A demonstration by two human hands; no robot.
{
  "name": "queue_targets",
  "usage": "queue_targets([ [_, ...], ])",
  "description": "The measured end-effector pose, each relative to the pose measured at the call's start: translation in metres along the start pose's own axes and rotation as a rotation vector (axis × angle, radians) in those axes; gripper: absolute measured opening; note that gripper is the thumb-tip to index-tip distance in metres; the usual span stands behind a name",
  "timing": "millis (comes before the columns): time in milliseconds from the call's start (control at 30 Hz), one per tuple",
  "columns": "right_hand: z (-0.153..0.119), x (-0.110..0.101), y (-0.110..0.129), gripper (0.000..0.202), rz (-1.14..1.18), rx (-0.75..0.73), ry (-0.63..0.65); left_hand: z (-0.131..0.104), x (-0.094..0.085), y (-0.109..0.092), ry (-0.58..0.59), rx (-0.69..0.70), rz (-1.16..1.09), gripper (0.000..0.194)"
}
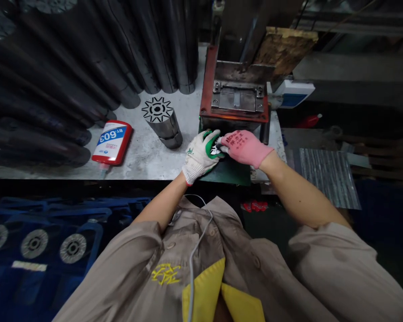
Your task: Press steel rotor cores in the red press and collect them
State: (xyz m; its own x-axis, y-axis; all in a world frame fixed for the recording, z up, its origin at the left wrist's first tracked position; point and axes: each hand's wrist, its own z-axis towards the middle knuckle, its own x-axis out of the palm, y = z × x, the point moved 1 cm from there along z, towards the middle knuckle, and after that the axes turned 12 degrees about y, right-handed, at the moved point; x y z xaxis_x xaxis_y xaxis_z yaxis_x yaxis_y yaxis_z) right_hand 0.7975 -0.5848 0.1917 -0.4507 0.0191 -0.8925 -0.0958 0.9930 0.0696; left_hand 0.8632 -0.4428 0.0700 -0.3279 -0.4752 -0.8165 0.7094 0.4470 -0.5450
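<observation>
My left hand [202,154], in a white glove with green on the fingers, curls round a small slotted metal part [215,150]. From the right, my right hand [243,147], in a pink glove, has its fingertips pressed to the same part. Both hands are over a dark green surface [231,172], in front of a red-based machine fixture [204,96]. To the left stands a short stack of slotted metal laminations [169,129]. A red bottle [112,142] with a blue and white label lies further left.
Tall dark metal stacks [121,80] crowd the table's back left. Blue crates [50,219] with round slotted parts are below left. A white and blue box [294,94] sits right of the fixture, and a ribbed sheet [327,174] lies at the right.
</observation>
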Motion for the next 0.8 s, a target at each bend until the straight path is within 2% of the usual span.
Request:
queue_targets([
  [67, -0.009, -0.022, -0.001, 0.028, 0.070, 0.056, -0.118, -0.001, -0.005, 0.001, 0.022, 0.005, -0.014, 0.083],
  [167, -0.009, -0.051, -0.010, 0.043, 0.054, 0.286, -0.354, -0.002, -0.012, 0.005, 0.060, 0.069, -0.039, 0.082],
  [233, 0.000, -0.061, -0.018, 0.049, -0.017, 0.406, -0.374, -0.003, -0.015, 0.007, 0.082, 0.148, -0.063, 0.080],
  [333, 0.009, -0.061, -0.026, 0.049, -0.061, 0.420, -0.344, -0.003, -0.016, 0.006, 0.087, 0.199, -0.087, 0.082],
  [433, 0.001, -0.049, -0.024, 0.054, -0.036, 0.369, -0.352, -0.001, -0.011, 0.004, 0.053, 0.136, -0.081, 0.091],
  [533, -0.010, -0.023, -0.011, 0.045, 0.106, 0.257, -0.342, 0.000, -0.005, 0.002, 0.037, 0.059, -0.067, 0.093],
  [700, 0.001, 0.030, 0.016, 0.034, 0.130, 0.158, -0.107, 0.002, -0.003, 0.002, 0.048, 0.065, -0.053, 0.078],
  [733, 0.003, 0.036, 0.017, 0.033, 0.146, 0.143, -0.101, 0.001, -0.003, 0.002, 0.053, 0.076, -0.052, 0.076],
  [800, 0.001, 0.038, 0.014, 0.033, 0.265, 0.097, -0.177, 0.001, -0.005, 0.002, 0.059, 0.079, -0.052, 0.075],
])
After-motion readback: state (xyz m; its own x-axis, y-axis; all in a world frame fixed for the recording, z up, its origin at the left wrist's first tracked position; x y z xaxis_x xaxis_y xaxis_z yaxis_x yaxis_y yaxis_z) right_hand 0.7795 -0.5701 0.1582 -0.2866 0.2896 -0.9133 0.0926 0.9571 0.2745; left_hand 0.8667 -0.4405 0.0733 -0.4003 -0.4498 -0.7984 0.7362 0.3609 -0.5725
